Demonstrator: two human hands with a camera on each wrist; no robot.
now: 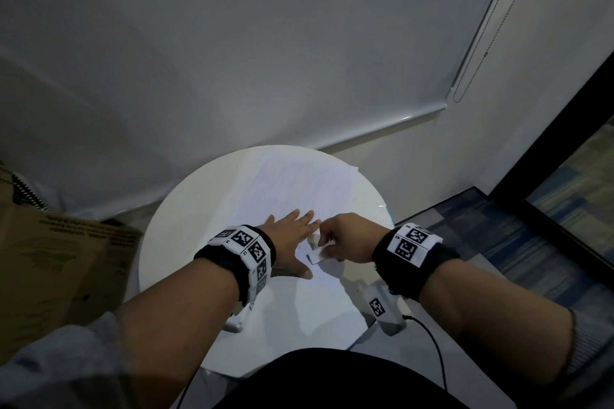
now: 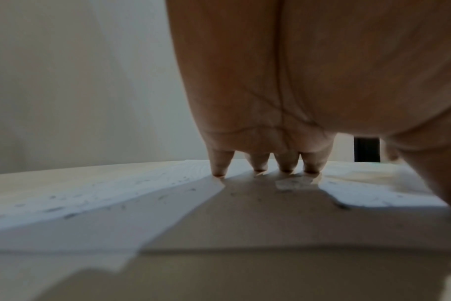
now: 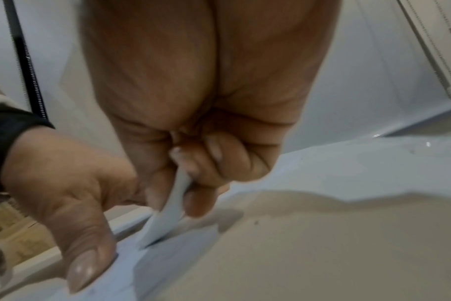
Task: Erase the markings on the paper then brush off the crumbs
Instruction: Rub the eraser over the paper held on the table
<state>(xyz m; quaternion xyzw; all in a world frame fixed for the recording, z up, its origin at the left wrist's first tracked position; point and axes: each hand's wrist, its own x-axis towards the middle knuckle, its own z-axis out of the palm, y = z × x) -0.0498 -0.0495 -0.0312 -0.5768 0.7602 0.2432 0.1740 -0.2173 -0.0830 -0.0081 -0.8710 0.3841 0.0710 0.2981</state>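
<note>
A white sheet of paper (image 1: 299, 186) lies on the round white table (image 1: 172, 242). My left hand (image 1: 295, 239) lies flat on the sheet with fingers spread, its fingertips (image 2: 259, 166) and thumb pressing the paper (image 2: 116, 193) down. Just to its right, my right hand (image 1: 332, 239) grips a white eraser (image 1: 317, 256) whose lower end touches the sheet. In the right wrist view the eraser (image 3: 168, 213) is pinched between thumb and curled fingers. Small dark eraser crumbs (image 2: 70, 215) and faint pencil marks (image 1: 300, 247) dot the paper around both hands.
A cardboard box (image 1: 50, 276) stands close to the table's left side. A white tagged device (image 1: 378, 305) with a black cable (image 1: 435, 352) sits at the table's right front edge. A wall with a roller blind (image 1: 382, 126) is behind; blue carpet (image 1: 498, 242) lies to the right.
</note>
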